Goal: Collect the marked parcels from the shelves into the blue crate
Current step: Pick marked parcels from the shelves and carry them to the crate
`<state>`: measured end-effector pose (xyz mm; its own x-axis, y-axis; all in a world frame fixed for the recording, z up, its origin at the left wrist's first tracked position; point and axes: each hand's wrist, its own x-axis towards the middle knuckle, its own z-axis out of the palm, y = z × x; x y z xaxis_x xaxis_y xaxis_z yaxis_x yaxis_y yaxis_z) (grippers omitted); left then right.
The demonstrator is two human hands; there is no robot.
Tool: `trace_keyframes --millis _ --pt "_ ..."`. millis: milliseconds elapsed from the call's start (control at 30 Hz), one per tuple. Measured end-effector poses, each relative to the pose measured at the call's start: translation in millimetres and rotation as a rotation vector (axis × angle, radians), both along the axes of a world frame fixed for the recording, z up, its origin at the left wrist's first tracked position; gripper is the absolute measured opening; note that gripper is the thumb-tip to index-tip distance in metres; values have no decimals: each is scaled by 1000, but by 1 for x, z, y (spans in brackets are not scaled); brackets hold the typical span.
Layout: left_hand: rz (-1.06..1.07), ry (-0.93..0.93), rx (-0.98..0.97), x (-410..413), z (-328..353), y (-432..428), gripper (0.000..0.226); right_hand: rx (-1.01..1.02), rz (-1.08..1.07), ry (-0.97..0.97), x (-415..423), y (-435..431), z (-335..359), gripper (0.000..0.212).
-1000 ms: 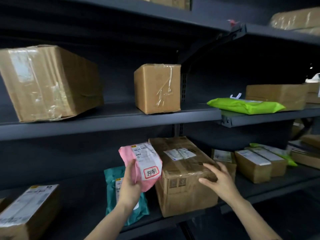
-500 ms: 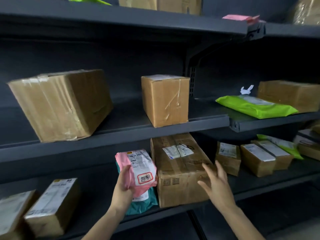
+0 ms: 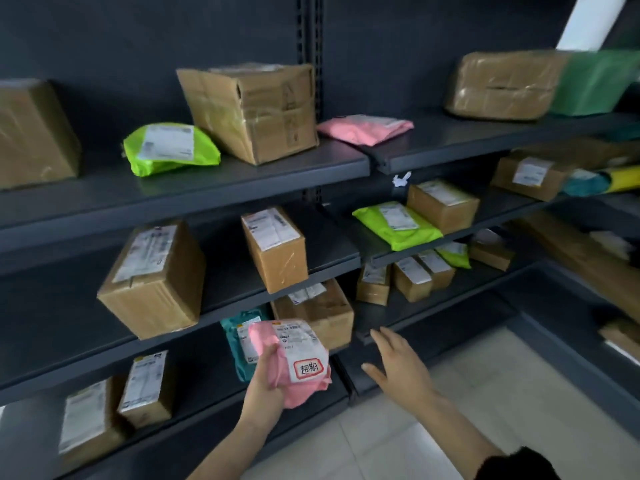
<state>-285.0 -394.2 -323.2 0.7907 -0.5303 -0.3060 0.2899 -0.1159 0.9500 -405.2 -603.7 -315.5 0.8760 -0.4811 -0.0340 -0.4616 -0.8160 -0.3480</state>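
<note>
My left hand (image 3: 265,386) grips a pink mailer parcel (image 3: 301,362) with a white label and a red-framed stamp mark, held in front of the lower shelf. My right hand (image 3: 398,367) hovers to its right with fingers spread, holding nothing, just off the shelf edge. Behind the pink parcel a teal mailer (image 3: 239,341) and a cardboard box (image 3: 322,310) sit on the lower shelf. No blue crate is in view.
Dark metal shelves (image 3: 207,192) carry many cardboard boxes, green mailers (image 3: 169,148) (image 3: 394,225) and another pink mailer (image 3: 363,128). Small labelled boxes (image 3: 412,277) stand at lower right. Light floor tiles (image 3: 467,410) lie below, with another shelf unit at the right.
The view has pulled back and risen, so more shelf levels show. My left hand has drawn the pink parcel away from the shelf; my right hand has left the cardboard box.
</note>
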Motion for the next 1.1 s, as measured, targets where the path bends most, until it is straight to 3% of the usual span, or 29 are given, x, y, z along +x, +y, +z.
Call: trace_keyframes --millis 233,467,800,1100 --pt "-140 -83 122 -67 73 -18 75 -56 -69 36 -67 -18 79 67" --pt "-106 -117 103 -134 105 -72 44 -60 -76 64 -141 -75 111 66" --pt "42 -109 84 -240 106 -190 43 -69 38 37 -223 -181 137 65" --pt "106 -41 109 -249 90 -259 39 -50 90 35 -218 -255 126 66"
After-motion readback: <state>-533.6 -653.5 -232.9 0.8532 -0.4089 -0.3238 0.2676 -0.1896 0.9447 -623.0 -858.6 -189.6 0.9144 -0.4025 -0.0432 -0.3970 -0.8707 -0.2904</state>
